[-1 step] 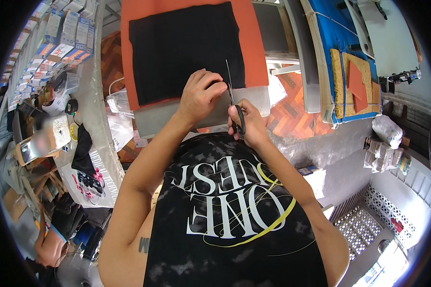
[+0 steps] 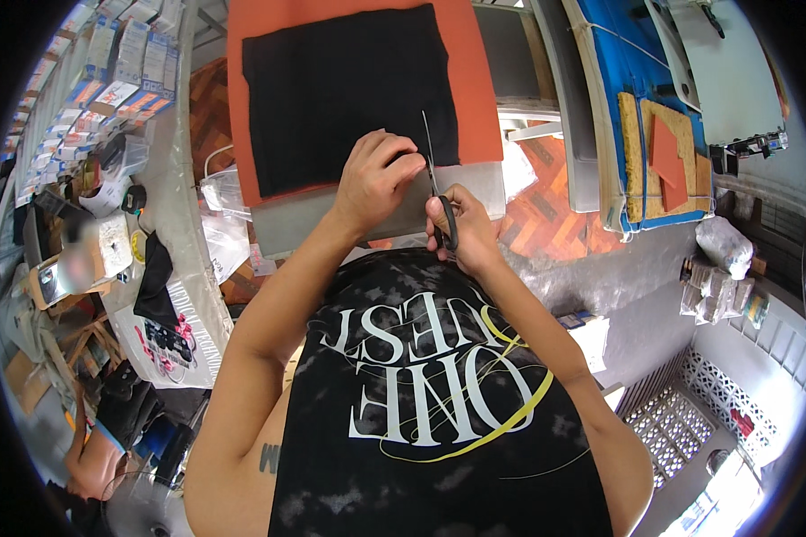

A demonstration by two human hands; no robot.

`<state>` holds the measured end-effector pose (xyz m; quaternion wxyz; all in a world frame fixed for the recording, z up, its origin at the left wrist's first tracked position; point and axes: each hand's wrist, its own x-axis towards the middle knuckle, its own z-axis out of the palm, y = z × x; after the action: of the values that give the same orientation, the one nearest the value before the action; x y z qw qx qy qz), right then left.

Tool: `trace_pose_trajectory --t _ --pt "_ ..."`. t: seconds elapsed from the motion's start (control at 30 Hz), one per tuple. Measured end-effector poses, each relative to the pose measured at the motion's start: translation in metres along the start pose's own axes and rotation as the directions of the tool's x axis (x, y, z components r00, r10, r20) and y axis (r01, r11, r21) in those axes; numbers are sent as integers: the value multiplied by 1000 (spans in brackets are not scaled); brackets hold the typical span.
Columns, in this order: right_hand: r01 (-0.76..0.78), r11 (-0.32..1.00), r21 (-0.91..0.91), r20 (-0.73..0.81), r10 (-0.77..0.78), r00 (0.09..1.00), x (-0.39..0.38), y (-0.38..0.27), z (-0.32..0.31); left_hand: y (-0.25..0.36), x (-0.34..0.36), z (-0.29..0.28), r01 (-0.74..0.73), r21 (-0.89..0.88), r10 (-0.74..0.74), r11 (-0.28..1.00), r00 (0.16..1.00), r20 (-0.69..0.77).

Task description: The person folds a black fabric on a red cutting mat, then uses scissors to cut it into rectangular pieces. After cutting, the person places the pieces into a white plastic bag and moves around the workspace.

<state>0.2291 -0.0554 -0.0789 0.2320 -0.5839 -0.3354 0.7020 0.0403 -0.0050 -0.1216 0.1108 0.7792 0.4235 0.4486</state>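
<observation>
My right hand (image 2: 464, 231) grips a pair of scissors (image 2: 449, 224) with dark handles, its thin blades pointing away from me over the near right part of a black cloth (image 2: 349, 98). The fingers of my left hand (image 2: 381, 179) are curled together in a pinch just left of the blades, above the cloth's near edge. Whatever sits between those fingertips is too small to make out. The black cloth lies flat on an orange-red sheet (image 2: 477, 89), which covers most of a grey board (image 2: 318, 219).
Stacked boxes (image 2: 143, 67) fill the far left, beside a grey ledge (image 2: 172, 161). A dark cloth (image 2: 155, 282) hangs there. To the right stands a blue bundle (image 2: 609, 54) with yellow foam and an orange piece (image 2: 663, 148). Yellow strands (image 2: 497, 425) lie across my shirt.
</observation>
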Motion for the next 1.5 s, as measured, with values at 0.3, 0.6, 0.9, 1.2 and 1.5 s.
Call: trace_pose_trajectory --t 0.3,0.6,0.9,1.2,1.5 --pt "29 998 -58 -4 -29 1000 5 3 -1 3 1 -8 103 111 -108 988 994 35" --pt "25 997 -78 -89 -32 996 12 4 1 -7 -10 -1 -14 103 19 995 998 -55" --pt "163 983 -84 62 -158 985 19 7 -4 -4 -15 14 45 105 -40 993 998 -46" --pt "186 978 -96 77 -179 981 16 5 -1 -5 -16 17 68 66 -65 995 997 -38" --pt "184 980 -79 87 -177 980 21 5 -6 -1 -13 11 103 59 -103 993 995 10"
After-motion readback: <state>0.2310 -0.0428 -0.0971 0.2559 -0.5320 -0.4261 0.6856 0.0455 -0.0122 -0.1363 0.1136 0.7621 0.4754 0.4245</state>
